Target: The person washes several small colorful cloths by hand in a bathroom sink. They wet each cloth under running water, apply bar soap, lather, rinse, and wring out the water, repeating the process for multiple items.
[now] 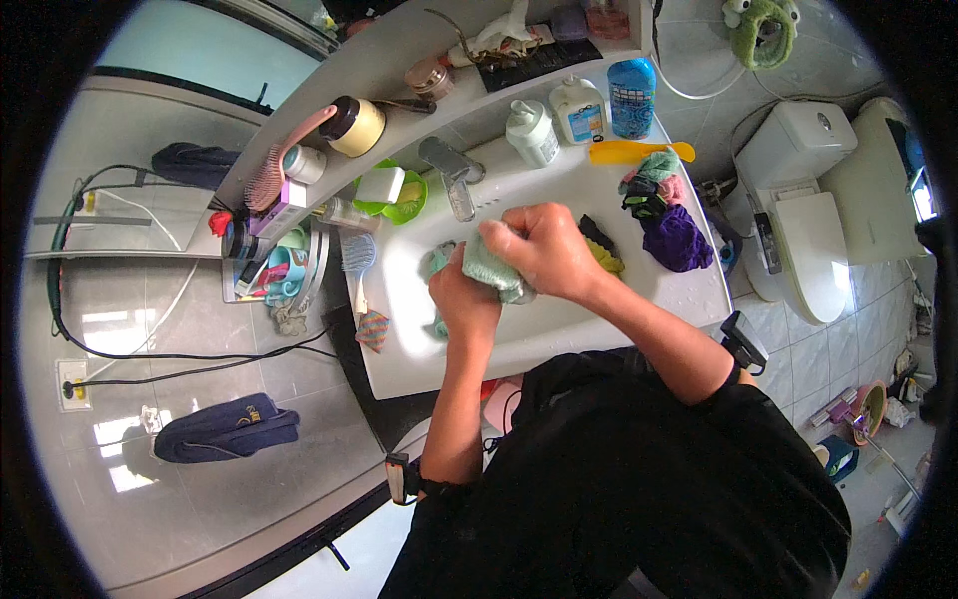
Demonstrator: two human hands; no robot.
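Brush: one, blue and white (358,255), parked on the left rim, probably for easy reach
Green fabric: some in the basin (441,260), can't tell if separate
Left hand (467,299): fingers curled tight round the cloth
Pale green cloth (489,268): one bunch between both fists above the sink (544,344), I guess so drips land inside
Right hand (549,245): clenched on the same cloth
Bottles: three (532,138) along the back, likely out of the way
Purple cloth (679,240): one, right rim

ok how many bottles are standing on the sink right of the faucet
3: a white pump bottle nearest the faucet, a white bottle beside it, and a blue bottle furthest right.
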